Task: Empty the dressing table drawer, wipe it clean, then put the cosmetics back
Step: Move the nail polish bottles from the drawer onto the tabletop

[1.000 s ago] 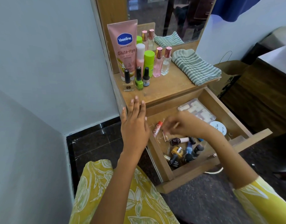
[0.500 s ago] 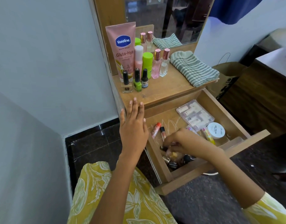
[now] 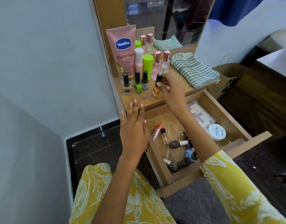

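The wooden drawer stands pulled out and holds several nail polish bottles, two lip tubes, a white round jar and a clear packet. My right hand is shut on a golden nail polish bottle with a black cap, its base on or just above the dressing table top, right of three upright polish bottles. My left hand hovers flat and open at the table's front left corner, holding nothing.
A pink Vaseline tube, a green stick, a pink bottle and two perfume bottles stand at the back by the mirror. A folded striped cloth lies on the right of the top. A paper bag stands beside the table.
My right hand lifted out of the drawer with the golden polish bottle and carried it up to the table top beside the other bottles. My left hand stayed in place.
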Demonstrator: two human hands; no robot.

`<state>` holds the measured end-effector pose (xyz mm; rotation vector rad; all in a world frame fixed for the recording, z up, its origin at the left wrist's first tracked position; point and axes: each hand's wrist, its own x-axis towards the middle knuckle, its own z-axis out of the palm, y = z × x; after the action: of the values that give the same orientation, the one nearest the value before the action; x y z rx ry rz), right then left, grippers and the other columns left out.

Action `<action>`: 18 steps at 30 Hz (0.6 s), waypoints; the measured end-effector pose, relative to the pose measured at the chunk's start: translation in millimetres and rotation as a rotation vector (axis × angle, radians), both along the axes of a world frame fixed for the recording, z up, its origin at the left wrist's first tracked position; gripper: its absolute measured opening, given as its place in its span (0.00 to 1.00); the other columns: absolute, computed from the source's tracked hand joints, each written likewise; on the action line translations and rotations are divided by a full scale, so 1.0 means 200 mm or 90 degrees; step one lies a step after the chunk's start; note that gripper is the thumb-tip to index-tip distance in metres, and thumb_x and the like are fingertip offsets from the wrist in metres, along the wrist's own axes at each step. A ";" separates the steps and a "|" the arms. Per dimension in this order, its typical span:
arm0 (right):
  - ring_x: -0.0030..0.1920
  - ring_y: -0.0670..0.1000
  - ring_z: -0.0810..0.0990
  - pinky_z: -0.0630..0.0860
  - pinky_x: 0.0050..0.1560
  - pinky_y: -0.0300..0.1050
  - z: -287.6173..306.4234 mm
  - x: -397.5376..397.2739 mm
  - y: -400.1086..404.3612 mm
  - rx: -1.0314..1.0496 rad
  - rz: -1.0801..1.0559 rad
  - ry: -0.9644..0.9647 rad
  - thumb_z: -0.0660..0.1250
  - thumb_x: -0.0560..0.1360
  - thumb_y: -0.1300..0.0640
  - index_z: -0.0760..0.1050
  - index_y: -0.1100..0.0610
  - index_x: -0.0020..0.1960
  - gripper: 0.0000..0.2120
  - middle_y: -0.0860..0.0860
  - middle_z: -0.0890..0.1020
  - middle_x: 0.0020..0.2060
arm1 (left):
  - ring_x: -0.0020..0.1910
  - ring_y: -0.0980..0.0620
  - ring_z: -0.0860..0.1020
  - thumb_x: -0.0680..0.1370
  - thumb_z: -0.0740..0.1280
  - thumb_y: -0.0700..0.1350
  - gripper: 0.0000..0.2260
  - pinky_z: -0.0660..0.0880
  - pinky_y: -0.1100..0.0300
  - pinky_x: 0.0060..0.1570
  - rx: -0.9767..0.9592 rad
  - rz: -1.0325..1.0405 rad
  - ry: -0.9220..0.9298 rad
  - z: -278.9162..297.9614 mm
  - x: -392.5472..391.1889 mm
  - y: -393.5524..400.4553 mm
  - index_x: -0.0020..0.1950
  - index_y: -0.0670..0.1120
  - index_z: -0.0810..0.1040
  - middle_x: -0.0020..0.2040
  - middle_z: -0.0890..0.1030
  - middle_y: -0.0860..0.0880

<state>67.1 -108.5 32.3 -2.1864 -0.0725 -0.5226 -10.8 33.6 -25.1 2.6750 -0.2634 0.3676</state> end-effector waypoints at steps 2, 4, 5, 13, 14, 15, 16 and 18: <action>0.53 0.53 0.80 0.71 0.52 0.38 -0.01 0.07 0.01 -0.007 -0.022 -0.002 0.63 0.77 0.66 0.74 0.65 0.56 0.09 0.57 0.83 0.51 | 0.77 0.51 0.47 0.81 0.55 0.43 0.23 0.39 0.54 0.73 0.001 -0.001 -0.002 0.00 0.00 0.00 0.76 0.46 0.57 0.77 0.52 0.48; 0.52 0.53 0.80 0.69 0.48 0.34 -0.01 0.12 0.03 -0.014 -0.031 -0.017 0.64 0.76 0.67 0.74 0.65 0.56 0.09 0.57 0.83 0.50 | 0.77 0.51 0.47 0.81 0.55 0.43 0.23 0.39 0.53 0.73 0.003 -0.001 -0.004 0.00 0.00 0.00 0.76 0.46 0.57 0.77 0.52 0.47; 0.51 0.53 0.80 0.69 0.47 0.33 -0.01 0.14 0.04 -0.014 -0.030 -0.030 0.64 0.76 0.67 0.74 0.65 0.57 0.10 0.57 0.83 0.49 | 0.77 0.51 0.47 0.81 0.55 0.43 0.23 0.39 0.53 0.73 0.004 -0.001 -0.005 0.00 0.00 0.00 0.76 0.46 0.57 0.77 0.52 0.47; 0.50 0.50 0.80 0.76 0.54 0.39 -0.06 0.14 0.03 0.050 -0.033 -0.035 0.68 0.72 0.69 0.75 0.65 0.57 0.13 0.55 0.81 0.49 | 0.77 0.51 0.47 0.81 0.55 0.42 0.23 0.40 0.52 0.74 0.006 0.001 -0.008 -0.01 0.00 0.00 0.76 0.46 0.57 0.77 0.52 0.47; 0.49 0.48 0.79 0.77 0.54 0.38 -0.06 0.11 0.01 0.072 -0.038 -0.042 0.69 0.72 0.69 0.75 0.64 0.57 0.14 0.54 0.81 0.48 | 0.77 0.51 0.47 0.81 0.55 0.42 0.23 0.41 0.52 0.74 0.004 -0.001 -0.007 -0.01 0.01 0.00 0.76 0.46 0.57 0.77 0.52 0.47; 0.49 0.47 0.79 0.76 0.53 0.36 -0.06 0.07 0.00 0.089 -0.037 -0.053 0.69 0.73 0.68 0.75 0.63 0.57 0.13 0.52 0.80 0.48 | 0.77 0.51 0.47 0.81 0.55 0.42 0.23 0.41 0.51 0.74 0.003 -0.002 -0.006 -0.01 0.01 0.01 0.76 0.46 0.57 0.78 0.52 0.47; 0.48 0.45 0.79 0.76 0.52 0.33 -0.07 0.02 -0.02 0.089 -0.029 -0.066 0.69 0.73 0.66 0.76 0.62 0.56 0.12 0.50 0.80 0.47 | 0.77 0.51 0.46 0.81 0.54 0.42 0.23 0.41 0.51 0.74 0.004 -0.003 -0.004 -0.01 0.01 0.01 0.76 0.46 0.56 0.78 0.51 0.47; 0.46 0.42 0.79 0.76 0.50 0.30 -0.08 -0.09 -0.07 0.016 0.009 -0.063 0.69 0.74 0.63 0.78 0.60 0.53 0.08 0.48 0.81 0.46 | 0.77 0.51 0.46 0.81 0.54 0.42 0.23 0.42 0.50 0.75 0.009 -0.004 0.000 -0.02 0.01 0.01 0.77 0.46 0.55 0.78 0.50 0.47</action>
<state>48.3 -122.9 16.3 -2.1330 -0.1339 -0.6213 -9.0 35.4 -28.8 2.6873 -0.2743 0.3644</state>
